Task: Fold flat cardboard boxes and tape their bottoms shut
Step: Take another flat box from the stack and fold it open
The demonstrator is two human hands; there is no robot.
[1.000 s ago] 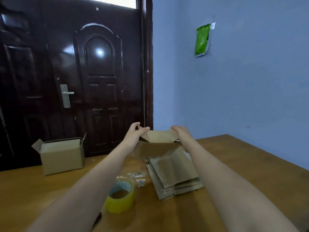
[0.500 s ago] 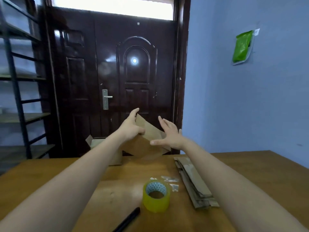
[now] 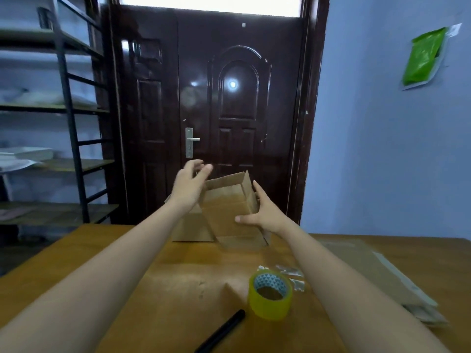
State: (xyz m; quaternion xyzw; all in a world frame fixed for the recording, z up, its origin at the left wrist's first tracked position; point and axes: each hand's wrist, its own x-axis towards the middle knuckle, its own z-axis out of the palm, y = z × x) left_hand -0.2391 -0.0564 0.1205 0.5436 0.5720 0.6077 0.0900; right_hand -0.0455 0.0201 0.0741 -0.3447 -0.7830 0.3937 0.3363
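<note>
Wooden table [image 3: 76,271]; hands [image 3: 265,212] opening unprinted box [image 3: 229,207].

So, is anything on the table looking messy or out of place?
Only small things. Crumpled scraps of clear tape lie loose behind the tape roll. The flat box stack is uneven, its near corner at the table edge. Nothing looks spilled or damaged.
</note>
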